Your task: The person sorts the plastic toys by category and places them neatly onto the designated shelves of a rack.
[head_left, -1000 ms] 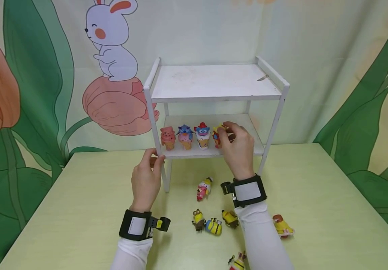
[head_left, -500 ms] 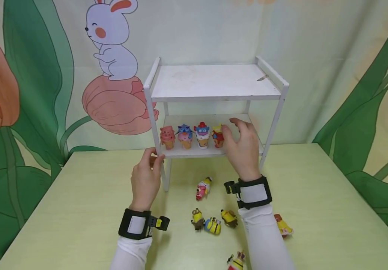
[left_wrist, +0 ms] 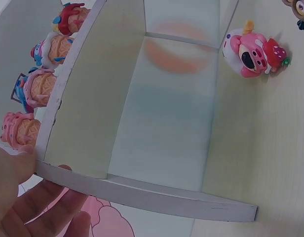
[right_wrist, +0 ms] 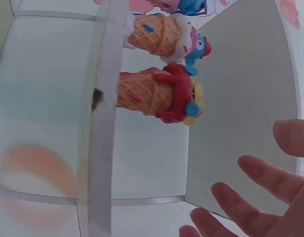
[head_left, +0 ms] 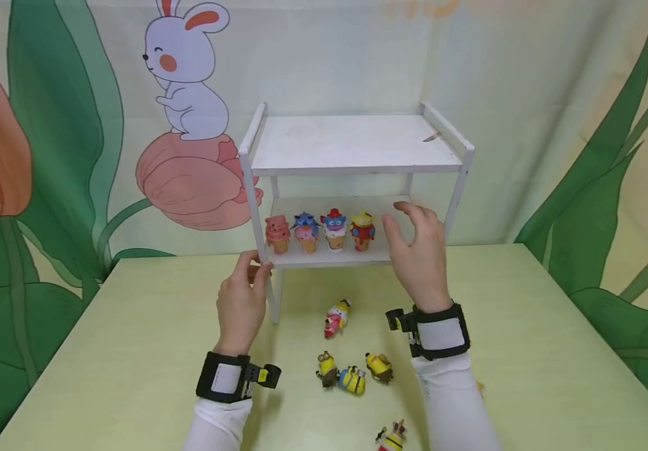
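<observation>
Since the right grip (head_left: 422, 258) drew away, fingers apart, red-and-yellow cone-shaped plastic-looking figurine (head_left: 363, 232) stands 4th in row, seemingly placed; left grip (head_left: 240, 308) clamped on white 2-tier shelf (head_left: 352, 143).

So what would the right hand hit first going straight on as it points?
For the right hand, the way looks free between the white shelf boards, right of the red-bodied ice-cream-cone figurine; beyond, perhaps the rear right post, though depth is unclear.

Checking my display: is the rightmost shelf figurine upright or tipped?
Upright: the rightmost figurine stands cone down, yellow head up, on the lower shelf.
</observation>
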`<state>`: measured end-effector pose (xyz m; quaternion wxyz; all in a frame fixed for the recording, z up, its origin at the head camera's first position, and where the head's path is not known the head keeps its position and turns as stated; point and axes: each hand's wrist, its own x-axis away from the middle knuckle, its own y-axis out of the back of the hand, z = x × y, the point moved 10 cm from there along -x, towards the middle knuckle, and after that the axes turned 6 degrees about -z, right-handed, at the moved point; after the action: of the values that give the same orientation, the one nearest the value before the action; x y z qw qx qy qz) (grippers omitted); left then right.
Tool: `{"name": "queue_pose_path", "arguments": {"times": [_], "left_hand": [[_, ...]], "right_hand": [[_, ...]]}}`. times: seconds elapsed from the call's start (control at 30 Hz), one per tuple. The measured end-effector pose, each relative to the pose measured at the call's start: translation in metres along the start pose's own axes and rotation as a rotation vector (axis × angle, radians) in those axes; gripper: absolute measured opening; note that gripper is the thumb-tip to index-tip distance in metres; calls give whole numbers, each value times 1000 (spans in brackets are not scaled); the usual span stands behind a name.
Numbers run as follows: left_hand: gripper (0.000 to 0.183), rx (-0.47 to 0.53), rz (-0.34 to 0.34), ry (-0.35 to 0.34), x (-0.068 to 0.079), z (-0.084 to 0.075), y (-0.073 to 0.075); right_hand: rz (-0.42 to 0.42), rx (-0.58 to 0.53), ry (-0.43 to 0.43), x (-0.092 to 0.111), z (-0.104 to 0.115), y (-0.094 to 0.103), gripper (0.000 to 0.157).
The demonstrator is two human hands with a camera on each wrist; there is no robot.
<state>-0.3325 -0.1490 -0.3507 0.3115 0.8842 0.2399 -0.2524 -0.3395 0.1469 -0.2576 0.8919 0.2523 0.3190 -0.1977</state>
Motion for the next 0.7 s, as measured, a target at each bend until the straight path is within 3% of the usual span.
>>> {"name": "queue_pose_path", "arguments": {"times": [0.2,0.43,0.7], "left_hand": [[28,8,7,12,1,1,-2],[29,17,21,34,0,3,-1],[29,16,19,38,1,2,0]], "right_hand": [[-1,-23,44,3,3,14,34],[-3,-28,16,2,2,28,32],[39,-33,37,6,9,28,29]]}}
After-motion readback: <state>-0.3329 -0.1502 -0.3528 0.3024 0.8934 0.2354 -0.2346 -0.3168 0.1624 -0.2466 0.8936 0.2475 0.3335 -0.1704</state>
